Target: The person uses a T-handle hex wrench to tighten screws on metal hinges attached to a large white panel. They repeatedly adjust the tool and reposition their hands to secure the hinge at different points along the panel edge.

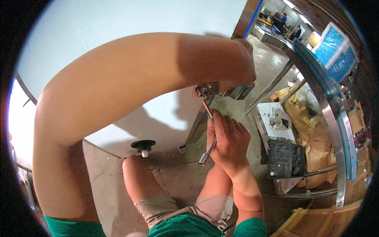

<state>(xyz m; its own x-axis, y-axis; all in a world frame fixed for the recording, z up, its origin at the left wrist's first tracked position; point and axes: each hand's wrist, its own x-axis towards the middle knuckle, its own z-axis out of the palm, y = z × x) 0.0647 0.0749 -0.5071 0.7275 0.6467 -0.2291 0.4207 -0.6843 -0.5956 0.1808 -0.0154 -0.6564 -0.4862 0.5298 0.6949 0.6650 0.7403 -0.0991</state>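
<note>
My left arm reaches across a large pale panel (134, 15). My left hand (241, 63) is curled at the panel's edge, its fingertips mostly hidden, so what it grips does not show. Just below that hand, a small metal fitting with bolts or nuts (205, 91) sits on the panel. My right hand (231, 138) is closed around a metal socket wrench (209, 152). One end of the wrench points up close to the fitting; contact cannot be made out. Its hollow socket end sticks out below my fingers, towards my knees.
A black round foot with a white tip (144, 147) is under the panel, close to my left knee. To the right stands a metal frame (329, 114) with brown paper (316, 150), a black flat item (286, 158) and a white board (274, 118). Farther back are blue wrapped panels (335, 51) and people.
</note>
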